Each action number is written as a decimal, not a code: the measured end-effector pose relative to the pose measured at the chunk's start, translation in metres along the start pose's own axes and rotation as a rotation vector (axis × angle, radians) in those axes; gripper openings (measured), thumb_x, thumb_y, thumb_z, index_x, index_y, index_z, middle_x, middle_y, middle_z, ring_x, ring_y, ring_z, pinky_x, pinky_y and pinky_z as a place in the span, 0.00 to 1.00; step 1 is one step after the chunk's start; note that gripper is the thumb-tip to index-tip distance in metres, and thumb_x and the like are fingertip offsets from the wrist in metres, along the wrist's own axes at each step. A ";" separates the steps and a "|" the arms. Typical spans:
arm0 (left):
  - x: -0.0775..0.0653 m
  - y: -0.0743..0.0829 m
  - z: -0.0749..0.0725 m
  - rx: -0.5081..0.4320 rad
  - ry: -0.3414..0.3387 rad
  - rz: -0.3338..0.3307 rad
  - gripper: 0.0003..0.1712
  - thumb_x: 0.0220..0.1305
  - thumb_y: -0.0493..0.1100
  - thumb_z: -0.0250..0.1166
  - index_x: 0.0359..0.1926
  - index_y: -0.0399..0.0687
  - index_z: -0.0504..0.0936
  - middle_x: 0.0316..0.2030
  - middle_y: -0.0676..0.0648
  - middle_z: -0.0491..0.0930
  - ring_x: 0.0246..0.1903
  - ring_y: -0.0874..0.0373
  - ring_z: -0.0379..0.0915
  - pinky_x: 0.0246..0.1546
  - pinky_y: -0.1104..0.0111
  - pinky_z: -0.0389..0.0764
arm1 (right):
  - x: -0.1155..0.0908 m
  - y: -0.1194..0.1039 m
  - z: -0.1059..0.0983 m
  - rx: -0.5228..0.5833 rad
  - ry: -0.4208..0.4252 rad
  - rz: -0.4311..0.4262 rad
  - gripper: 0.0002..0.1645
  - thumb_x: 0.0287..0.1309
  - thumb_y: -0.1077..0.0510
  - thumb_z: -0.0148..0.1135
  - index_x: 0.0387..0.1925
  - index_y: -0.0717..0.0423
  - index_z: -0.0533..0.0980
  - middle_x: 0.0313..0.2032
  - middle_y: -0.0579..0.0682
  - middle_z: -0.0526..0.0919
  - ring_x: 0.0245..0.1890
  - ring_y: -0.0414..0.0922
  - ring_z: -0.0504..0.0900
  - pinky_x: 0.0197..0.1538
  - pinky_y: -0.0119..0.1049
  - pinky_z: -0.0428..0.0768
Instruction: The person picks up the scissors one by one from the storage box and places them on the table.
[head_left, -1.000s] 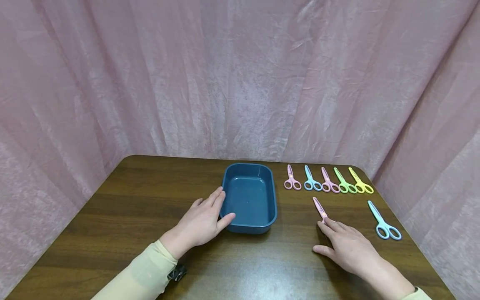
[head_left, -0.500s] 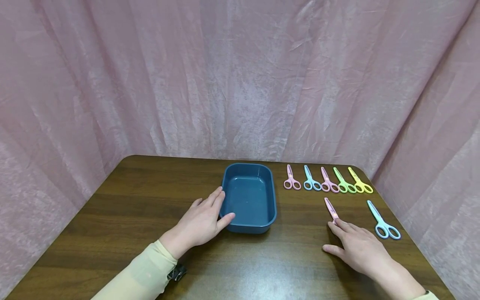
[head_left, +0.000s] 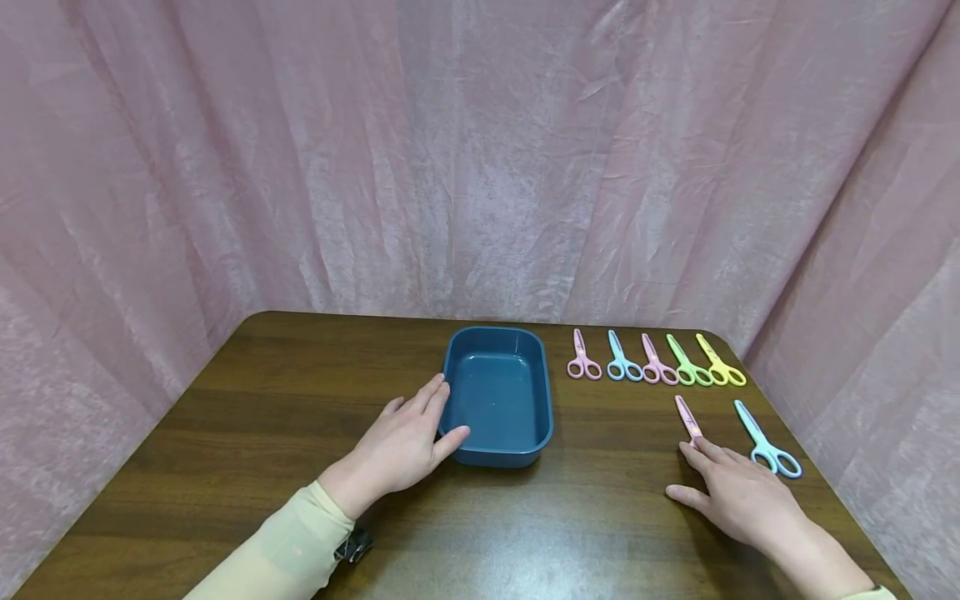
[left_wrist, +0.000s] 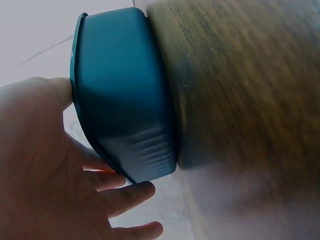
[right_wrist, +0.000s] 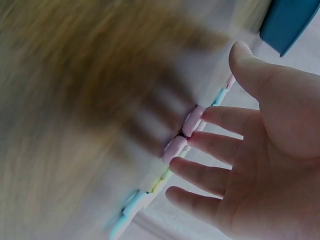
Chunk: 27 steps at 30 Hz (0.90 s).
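My left hand (head_left: 399,437) rests against the left rim of a dark blue rectangular tub (head_left: 498,457), thumb over its near left corner. In the left wrist view the thumb and some fingertips touch the rim of the tub (left_wrist: 122,80), with the fingers fairly straight. On the right, my right hand (head_left: 746,497) lies with straight fingertips on a pair of pink scissors (head_left: 687,419), hiding its handles in the head view. Those pink handles (right_wrist: 192,121) show at the fingertips in the right wrist view. Light blue scissors (head_left: 753,429) lie just right of them.
Along the table's back right edge runs a row of scissors: pink (head_left: 583,358), blue (head_left: 622,360), pink (head_left: 658,365), green (head_left: 688,362) and yellow (head_left: 720,365). The brown wooden table (head_left: 300,375) ends at a pink curtain (head_left: 480,167).
My right hand has slid the pink scissors rightward over the table, closer to the light blue pair. The left hand and the tub have stayed in place.
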<state>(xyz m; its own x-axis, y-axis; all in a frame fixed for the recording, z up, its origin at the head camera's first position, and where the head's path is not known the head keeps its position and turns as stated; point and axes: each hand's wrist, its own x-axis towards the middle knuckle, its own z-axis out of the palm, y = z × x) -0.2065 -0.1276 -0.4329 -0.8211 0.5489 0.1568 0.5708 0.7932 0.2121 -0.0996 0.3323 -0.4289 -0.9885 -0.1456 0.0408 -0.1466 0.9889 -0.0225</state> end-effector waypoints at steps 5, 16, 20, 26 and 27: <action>0.000 0.001 -0.001 0.006 0.001 0.003 0.47 0.86 0.67 0.53 0.82 0.30 0.65 0.84 0.34 0.59 0.82 0.43 0.61 0.73 0.33 0.68 | 0.000 0.008 -0.001 0.003 -0.010 0.009 0.47 0.70 0.33 0.71 0.70 0.68 0.79 0.71 0.71 0.78 0.63 0.76 0.80 0.60 0.74 0.77; -0.001 0.001 -0.002 0.010 0.004 0.005 0.47 0.86 0.66 0.53 0.82 0.29 0.66 0.84 0.34 0.60 0.82 0.43 0.60 0.72 0.33 0.68 | 0.000 0.020 -0.001 -0.012 -0.008 0.015 0.47 0.70 0.34 0.71 0.69 0.71 0.79 0.70 0.74 0.77 0.61 0.76 0.81 0.59 0.72 0.78; 0.000 0.001 -0.001 0.009 0.001 0.003 0.47 0.86 0.67 0.52 0.82 0.30 0.66 0.84 0.34 0.60 0.82 0.43 0.60 0.73 0.33 0.68 | 0.000 0.022 -0.001 -0.015 -0.010 0.023 0.47 0.70 0.33 0.71 0.68 0.70 0.79 0.69 0.74 0.78 0.61 0.76 0.82 0.57 0.73 0.78; 0.000 0.000 0.000 0.012 -0.002 0.003 0.48 0.86 0.67 0.52 0.82 0.30 0.65 0.84 0.34 0.59 0.82 0.43 0.59 0.73 0.34 0.68 | 0.001 0.025 0.001 -0.012 -0.019 0.031 0.47 0.70 0.33 0.71 0.68 0.70 0.79 0.69 0.74 0.78 0.62 0.77 0.81 0.57 0.75 0.77; 0.000 0.000 0.000 0.011 -0.003 0.003 0.48 0.86 0.68 0.52 0.82 0.30 0.65 0.84 0.35 0.59 0.82 0.43 0.59 0.73 0.34 0.68 | 0.001 0.026 0.001 -0.012 -0.021 0.033 0.47 0.70 0.33 0.71 0.68 0.70 0.79 0.69 0.74 0.77 0.62 0.77 0.80 0.57 0.75 0.77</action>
<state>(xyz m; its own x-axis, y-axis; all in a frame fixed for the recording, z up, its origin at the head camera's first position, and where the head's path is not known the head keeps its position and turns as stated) -0.2066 -0.1274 -0.4333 -0.8195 0.5519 0.1542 0.5730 0.7945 0.2011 -0.1046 0.3578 -0.4307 -0.9933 -0.1136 0.0190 -0.1139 0.9934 -0.0119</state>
